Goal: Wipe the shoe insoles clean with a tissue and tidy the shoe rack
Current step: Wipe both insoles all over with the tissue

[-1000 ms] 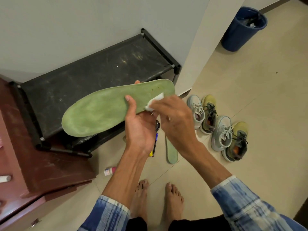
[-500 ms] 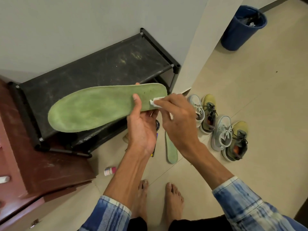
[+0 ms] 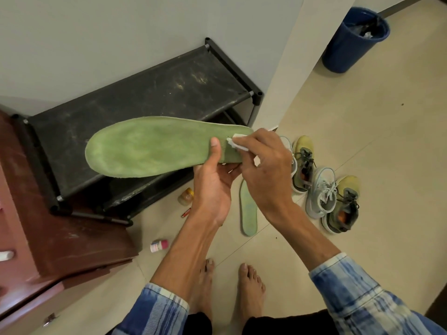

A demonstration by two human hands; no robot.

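You face the black shoe rack (image 3: pixel 145 93), which stands against the wall with a dusty top shelf. Four shoes (image 3: pixel 321 192) sit in a row on the floor to your right. Over the rack you hold a green insole (image 3: pixel 150 146) level. Your left hand (image 3: pixel 212 189) grips its right end, thumb on top. A second insole (image 3: pixel 248 211) lies on the floor below. Your right hand (image 3: pixel 266 170) pinches a white tissue (image 3: pixel 233 141) against the held end.

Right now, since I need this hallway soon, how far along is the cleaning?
Done: nothing visibly finished. In hand: left hand grips the green insole while right hand presses the tissue near its narrow end. Left: the other insole on the floor, four shoes off the dusty shoe rack.
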